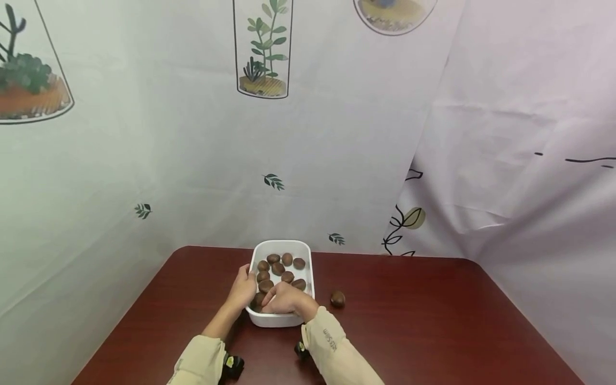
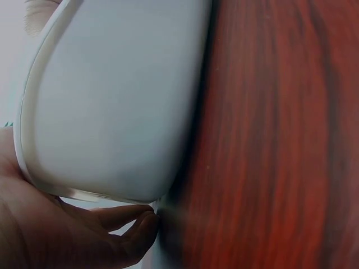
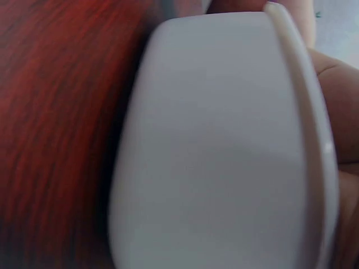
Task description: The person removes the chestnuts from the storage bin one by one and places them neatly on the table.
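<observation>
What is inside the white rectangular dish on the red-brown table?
The white rectangular dish holds about nine visible brown chestnuts. The right hand reaches into its near end, covering whatever lies beneath; the left hand holds the rim.

Soft, even light fills the head view, with faint shadows under the tray [image 1: 281, 320] on the desk [image 1: 414, 326]. The wide lens bends the backdrop at the edges. Both wrist views are close, blurred and out of focus, the wood grain smeared.
</observation>
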{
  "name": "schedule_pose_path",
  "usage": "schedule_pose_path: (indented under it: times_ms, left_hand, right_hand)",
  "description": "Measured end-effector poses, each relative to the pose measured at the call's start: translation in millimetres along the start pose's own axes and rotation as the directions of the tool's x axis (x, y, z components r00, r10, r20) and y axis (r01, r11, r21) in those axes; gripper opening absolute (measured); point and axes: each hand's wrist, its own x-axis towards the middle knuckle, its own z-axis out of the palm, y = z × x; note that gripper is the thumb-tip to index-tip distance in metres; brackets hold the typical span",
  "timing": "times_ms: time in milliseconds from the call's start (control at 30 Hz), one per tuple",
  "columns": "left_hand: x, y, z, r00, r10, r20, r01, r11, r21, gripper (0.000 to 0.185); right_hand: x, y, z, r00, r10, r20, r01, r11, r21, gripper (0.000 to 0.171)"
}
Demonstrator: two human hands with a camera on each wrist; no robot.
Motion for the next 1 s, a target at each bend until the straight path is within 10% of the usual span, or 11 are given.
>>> schedule_pose_path:
  times_ms: [1000]
  left_hand:
    - [1.9, -1.9, -3.3, 1.0, -0.027, -0.003, 0.028, 0.999, 0.043, 0.05]
  right_hand:
    - [8, 5, 14, 0.983, -0.176, -0.05, 0.18, 0.978, 0.103, 0.014]
